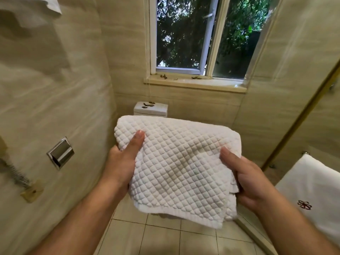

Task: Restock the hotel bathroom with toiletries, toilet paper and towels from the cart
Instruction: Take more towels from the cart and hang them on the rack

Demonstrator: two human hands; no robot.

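A window (202, 37) is set in the tiled back wall. Below it, a folded white quilted towel (176, 168) is held in mid-air above the floor. Its left edge is gripped by the left hand (121, 162), thumb laid on top, and its right edge is clasped by the right hand (244, 179). A monogrammed towel (312, 190) is hung at the right. A toilet cistern (150, 109) is seen behind.
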